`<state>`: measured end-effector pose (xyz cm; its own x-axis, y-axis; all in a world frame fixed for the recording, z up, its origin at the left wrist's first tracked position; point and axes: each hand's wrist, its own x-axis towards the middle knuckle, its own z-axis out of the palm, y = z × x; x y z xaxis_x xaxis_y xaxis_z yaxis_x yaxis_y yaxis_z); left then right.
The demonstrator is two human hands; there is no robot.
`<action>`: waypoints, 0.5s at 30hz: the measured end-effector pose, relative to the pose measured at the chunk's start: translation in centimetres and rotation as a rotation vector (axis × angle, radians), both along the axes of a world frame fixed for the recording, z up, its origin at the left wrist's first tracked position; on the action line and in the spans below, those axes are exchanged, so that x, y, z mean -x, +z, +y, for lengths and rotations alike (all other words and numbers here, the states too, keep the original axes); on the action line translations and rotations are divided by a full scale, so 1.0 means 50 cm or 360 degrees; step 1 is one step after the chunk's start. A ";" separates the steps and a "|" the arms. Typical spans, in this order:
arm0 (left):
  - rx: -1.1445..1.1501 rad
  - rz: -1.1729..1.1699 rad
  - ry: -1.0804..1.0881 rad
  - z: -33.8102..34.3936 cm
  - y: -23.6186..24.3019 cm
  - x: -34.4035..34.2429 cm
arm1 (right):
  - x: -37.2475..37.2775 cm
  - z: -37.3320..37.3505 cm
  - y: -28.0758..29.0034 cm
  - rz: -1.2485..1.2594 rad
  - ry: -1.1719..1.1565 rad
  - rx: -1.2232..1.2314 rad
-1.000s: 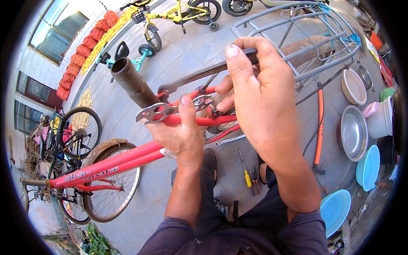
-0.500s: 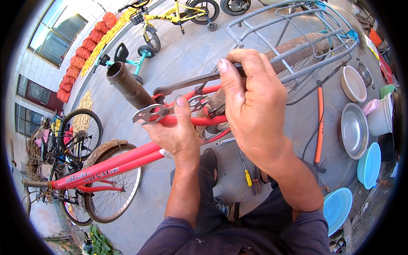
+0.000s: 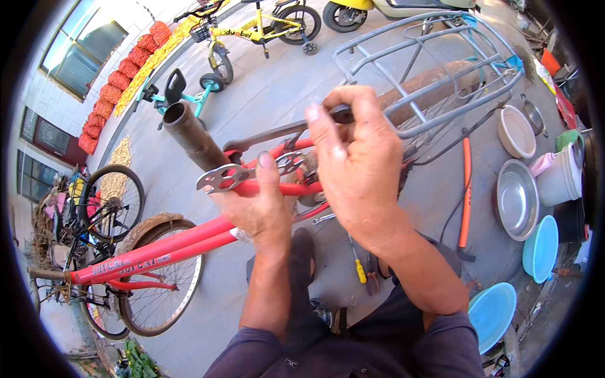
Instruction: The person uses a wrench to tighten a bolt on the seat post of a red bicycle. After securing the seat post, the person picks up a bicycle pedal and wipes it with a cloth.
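Observation:
A red bicycle frame (image 3: 170,242) lies across in front of me, its rusty open seat tube (image 3: 196,138) pointing up and left. My left hand (image 3: 255,214) is closed round the red tubing beside it, pressing a flat silver multi-hole wrench (image 3: 220,179) under the thumb. My right hand (image 3: 359,167) is closed with bent fingers round the near end of a long dark metal bar (image 3: 268,134). That bar runs left to the seat tube's base; its exact kind is unclear. The right palm hides part of the frame.
A grey rear rack (image 3: 416,75) rises beyond my right hand. A yellow-handled screwdriver (image 3: 360,269) and pliers (image 3: 373,283) lie by my feet. An orange tube (image 3: 466,192), a metal basin (image 3: 518,200) and blue basins (image 3: 493,315) are at right; a yellow children's bicycle (image 3: 255,31) stands behind.
My right hand has shifted a little left and down, still on the dark bar. My left hand keeps its hold on the flat wrench. The whole view has moved slightly.

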<state>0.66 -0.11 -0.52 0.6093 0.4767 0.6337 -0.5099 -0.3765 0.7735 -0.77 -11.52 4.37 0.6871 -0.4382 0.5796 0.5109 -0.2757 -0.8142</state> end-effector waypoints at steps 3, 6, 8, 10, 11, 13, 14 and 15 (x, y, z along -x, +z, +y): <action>-0.0025 0.0082 0.0005 0.008 0.009 0.011 | 0.001 -0.009 0.001 -0.0017 0.0011 0.0192; -0.0016 0.0077 0.0002 0.011 -0.003 0.005 | 0.008 -0.016 0.005 0.0064 0.0138 0.0193; -0.0055 0.0067 0.0027 0.010 -0.007 0.003 | 0.017 -0.018 0.012 0.0081 0.0158 0.0241; -0.0090 0.0016 0.0047 0.014 -0.021 -0.007 | 0.019 -0.019 0.019 0.0099 0.0174 0.0169; -0.0013 0.0055 0.0036 0.011 -0.016 -0.003 | 0.019 -0.014 0.021 0.0107 0.0191 0.0119; -0.0004 0.0072 0.0054 0.006 -0.010 0.000 | 0.012 -0.006 0.021 0.0110 0.0117 0.0084; 0.0007 0.0031 0.0043 0.004 -0.012 -0.002 | 0.010 -0.004 0.019 0.0153 0.0096 0.0084; 0.0071 0.0053 0.0039 -0.004 -0.003 0.003 | 0.008 -0.003 0.019 0.0197 0.0075 0.0083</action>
